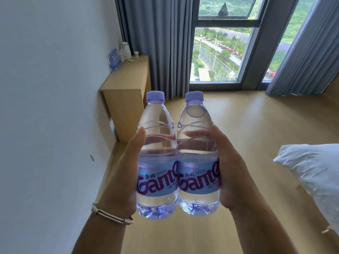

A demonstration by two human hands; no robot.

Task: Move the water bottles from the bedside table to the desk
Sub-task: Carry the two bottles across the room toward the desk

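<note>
Both hands — left (121,173), right (233,171) — clasp touching bottles (157,162); loosened pressure could drop one before the tabletop (126,77).

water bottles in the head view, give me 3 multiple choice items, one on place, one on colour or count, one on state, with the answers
1. Where is the wooden desk?
A. against the left wall, ahead of the person
B. under the pillow
C. outside the window

2. What colour are the caps of the two held bottles?
A. red
B. pale purple
C. black

3. How are the two bottles held?
A. lying on the floor
B. both in one hand
C. upright side by side, one in each hand

Answers:
1 A, it stands along the wall beside the curtain.
2 B, the left bottle and right bottle both have lilac caps.
3 C, the left hand grips one and the right hand the other, labels touching.
</note>
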